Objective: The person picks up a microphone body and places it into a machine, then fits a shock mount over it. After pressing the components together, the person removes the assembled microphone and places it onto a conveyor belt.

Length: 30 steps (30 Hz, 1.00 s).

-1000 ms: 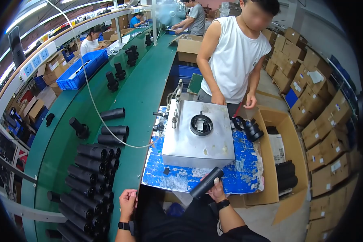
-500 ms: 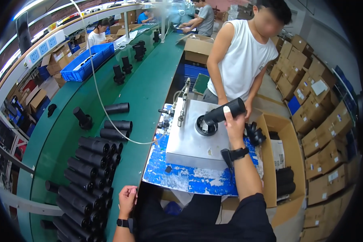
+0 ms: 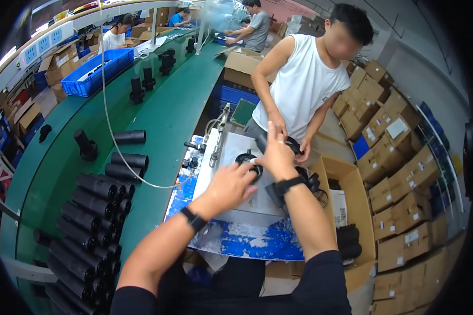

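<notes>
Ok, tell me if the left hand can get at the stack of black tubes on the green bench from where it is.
Probably yes. The left hand rests by the round black socket on the grey metal fixture; the stack of black tubes lies on that side, with only open green bench and a thin cable between.

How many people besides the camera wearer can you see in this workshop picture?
4: a person in a white sleeveless top opposite; one in grey, one in blue, one in white behind. Others may be hidden.

Bright, even light; fisheye-bent, dark-vignetted edges.
</notes>
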### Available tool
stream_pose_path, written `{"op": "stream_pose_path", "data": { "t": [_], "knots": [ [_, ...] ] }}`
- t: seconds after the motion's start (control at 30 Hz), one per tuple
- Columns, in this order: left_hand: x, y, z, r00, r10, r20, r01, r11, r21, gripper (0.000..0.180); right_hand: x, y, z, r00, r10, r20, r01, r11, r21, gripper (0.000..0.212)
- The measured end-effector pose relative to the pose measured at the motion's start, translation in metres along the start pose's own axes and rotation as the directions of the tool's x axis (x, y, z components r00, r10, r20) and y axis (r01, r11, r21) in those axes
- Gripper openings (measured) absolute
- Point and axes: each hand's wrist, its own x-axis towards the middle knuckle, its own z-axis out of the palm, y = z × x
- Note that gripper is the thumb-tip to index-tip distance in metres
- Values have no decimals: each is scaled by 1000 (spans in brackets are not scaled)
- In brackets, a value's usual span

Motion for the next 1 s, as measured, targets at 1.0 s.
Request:
{"op": "stream_pose_path", "data": {
  "t": [1.0],
  "knots": [
    [-115,15,-68,971,-203,-126,149,926,-346,30,-4,5,-10,935,56,-351,236,639,732,60]
  ]
}}
